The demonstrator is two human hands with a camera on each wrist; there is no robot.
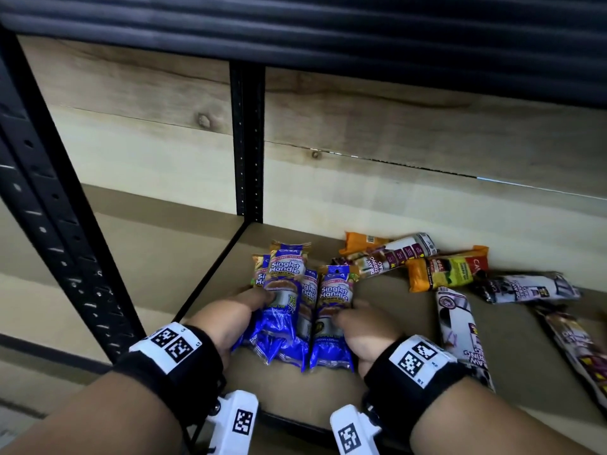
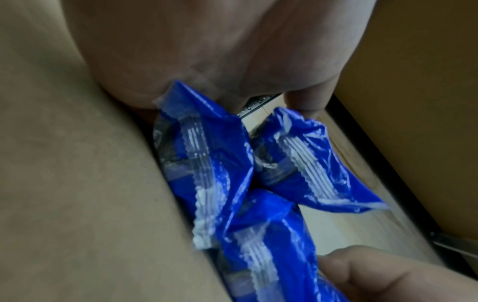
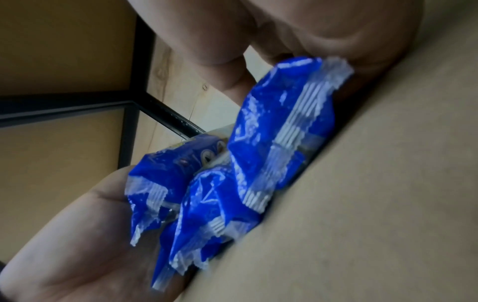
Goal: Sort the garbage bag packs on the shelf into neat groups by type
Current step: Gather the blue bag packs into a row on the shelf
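Several blue "Singlet Handle" packs point(image 1: 284, 274) lie bunched side by side at the left of the brown shelf board point(image 1: 289, 385). My left hand point(image 1: 236, 320) cups the left side of the bunch, thumb on the top pack. My right hand point(image 1: 368, 326) grips the rightmost blue pack point(image 1: 333, 297) along its right edge. The left wrist view shows crimped blue pack ends point(image 2: 207, 163) under my left palm point(image 2: 207, 51). The right wrist view has a blue pack end point(image 3: 279, 132) under my right hand point(image 3: 258, 30), with my left hand point(image 3: 77, 235) opposite.
Mixed packs lie scattered to the right: an orange-yellow pack point(image 1: 443, 272), a maroon draw-string pack point(image 1: 391, 257), an orange pack point(image 1: 361, 241) and white-and-black packs point(image 1: 525, 289), point(image 1: 456, 323). A black upright point(image 1: 248, 142) stands behind the blue bunch. The upper shelf's dark edge point(image 1: 295, 27) hangs overhead.
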